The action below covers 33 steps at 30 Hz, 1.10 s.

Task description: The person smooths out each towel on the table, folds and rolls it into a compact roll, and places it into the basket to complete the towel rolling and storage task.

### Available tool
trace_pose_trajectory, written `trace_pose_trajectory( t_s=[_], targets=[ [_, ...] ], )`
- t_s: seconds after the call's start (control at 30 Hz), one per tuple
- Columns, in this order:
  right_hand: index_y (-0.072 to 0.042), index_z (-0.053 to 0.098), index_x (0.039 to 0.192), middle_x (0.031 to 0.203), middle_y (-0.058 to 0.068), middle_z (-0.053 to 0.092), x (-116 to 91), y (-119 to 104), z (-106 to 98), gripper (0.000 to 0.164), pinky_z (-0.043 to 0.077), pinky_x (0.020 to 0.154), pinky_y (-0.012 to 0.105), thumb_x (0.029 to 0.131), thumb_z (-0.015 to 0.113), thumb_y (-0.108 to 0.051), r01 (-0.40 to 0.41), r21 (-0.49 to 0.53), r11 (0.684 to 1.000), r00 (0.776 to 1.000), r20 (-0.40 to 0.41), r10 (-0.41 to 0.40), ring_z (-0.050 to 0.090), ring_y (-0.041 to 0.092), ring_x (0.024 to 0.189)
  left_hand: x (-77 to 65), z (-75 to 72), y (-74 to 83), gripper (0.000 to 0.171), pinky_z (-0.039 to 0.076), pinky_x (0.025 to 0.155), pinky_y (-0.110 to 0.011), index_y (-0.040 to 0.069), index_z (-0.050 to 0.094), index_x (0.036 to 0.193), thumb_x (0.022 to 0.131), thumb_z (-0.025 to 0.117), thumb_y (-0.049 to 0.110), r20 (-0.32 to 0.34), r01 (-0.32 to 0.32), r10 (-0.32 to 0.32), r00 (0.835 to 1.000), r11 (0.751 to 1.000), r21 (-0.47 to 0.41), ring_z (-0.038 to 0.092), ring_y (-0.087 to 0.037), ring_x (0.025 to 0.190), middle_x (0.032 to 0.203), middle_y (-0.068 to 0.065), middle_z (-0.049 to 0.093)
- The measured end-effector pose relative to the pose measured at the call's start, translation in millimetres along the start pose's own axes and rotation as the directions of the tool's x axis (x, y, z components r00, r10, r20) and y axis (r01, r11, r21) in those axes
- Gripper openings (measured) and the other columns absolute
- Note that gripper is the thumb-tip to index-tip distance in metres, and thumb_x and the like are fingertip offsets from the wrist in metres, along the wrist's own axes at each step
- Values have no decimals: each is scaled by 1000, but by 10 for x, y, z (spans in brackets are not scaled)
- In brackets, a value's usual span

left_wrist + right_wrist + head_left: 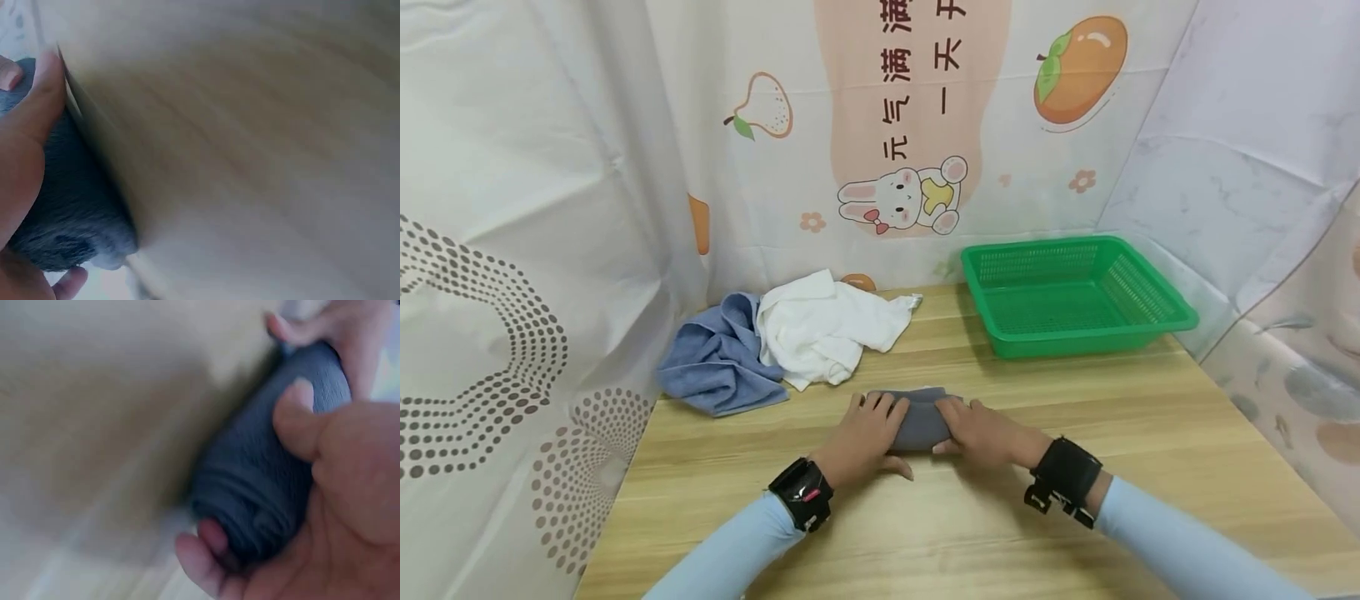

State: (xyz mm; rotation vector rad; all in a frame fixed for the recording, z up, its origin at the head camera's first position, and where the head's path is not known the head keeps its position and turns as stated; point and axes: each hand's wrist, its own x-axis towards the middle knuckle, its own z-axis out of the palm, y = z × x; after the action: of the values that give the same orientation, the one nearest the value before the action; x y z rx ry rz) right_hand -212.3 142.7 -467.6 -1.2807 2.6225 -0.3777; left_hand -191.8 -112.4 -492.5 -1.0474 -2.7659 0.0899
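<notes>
Grips a rolled dark grey towel (921, 427) near the middle of the wood-grain surface (925, 533), with the left hand (857, 437) at one end and the right hand (988, 433) at the other. Clasps the left end with the left fingers (70, 284) bent around the roll and the left thumb stretched along the near side. Pinches the right end between the right thumb, pressed flat against the near side, and the right fingers (200, 562), curled round the layered end. Wears light blue sleeves (730, 542) and a black strap (808, 492) on each wrist.

Beyond the left hand, at the back left of the surface: a crumpled blue towel (718, 358), touching a crumpled white towel (831, 325) just to its right. At the back right, well apart from the roll: an upright green plastic basket (1097, 343) with perforated sides. Behind all of this: a pale curtain (760, 192) printed with fruit, flowers, Chinese characters and a rabbit turned on its side.
</notes>
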Motion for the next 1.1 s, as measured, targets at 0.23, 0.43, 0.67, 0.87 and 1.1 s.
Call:
trace_pose_trajectory(
  t_s=[0.23,0.43,0.67,0.87,1.1],
  targets=[
    [5,25,155,147,20,41,167,154,-224,72,41,105,48,107,56,-40,-140,393,909,963,268,32,49,30,129,151,95,-198,105,48,84,-45,15,52,138,67,66,90,52,55,-46,998,981,-187,59,-26,103,116,-7,62],
    [5,45,146,130,24,50,129,21,-68,83,52,88,54,93,69,-55,-73,-150,986,997,-37,68,57,41,109,283,100,-274,86,53,83,-41,16,54,133,79,66,82,154,106,-57,986,936,-335,64,-21,101,115,-3,65],
    [0,54,136,120,17,59,188,3,210,83,53,78,51,82,82,-57,-108,-432,896,948,-315,-37,58,39,98,270,47,-234,85,48,86,-46,14,53,132,82,61,82,170,163,-115,979,938,-305,60,-24,106,120,-5,64],
    [-2,49,136,125,16,60,244,76,94,75,53,79,55,85,84,-45,-54,-361,931,984,-177,-11,59,41,102,167,7,-108,90,48,89,-46,11,52,140,86,50,83,21,61,-61,998,998,33,57,-29,111,121,-11,58],
    [-7,48,119,100,3,58,233,138,-176,44,47,70,33,97,73,-36,54,153,987,992,105,-71,56,17,81,82,-40,71,89,47,95,-44,10,49,142,87,52,80,-28,-18,22,999,988,157,57,-24,110,123,-6,58]
  ],
)
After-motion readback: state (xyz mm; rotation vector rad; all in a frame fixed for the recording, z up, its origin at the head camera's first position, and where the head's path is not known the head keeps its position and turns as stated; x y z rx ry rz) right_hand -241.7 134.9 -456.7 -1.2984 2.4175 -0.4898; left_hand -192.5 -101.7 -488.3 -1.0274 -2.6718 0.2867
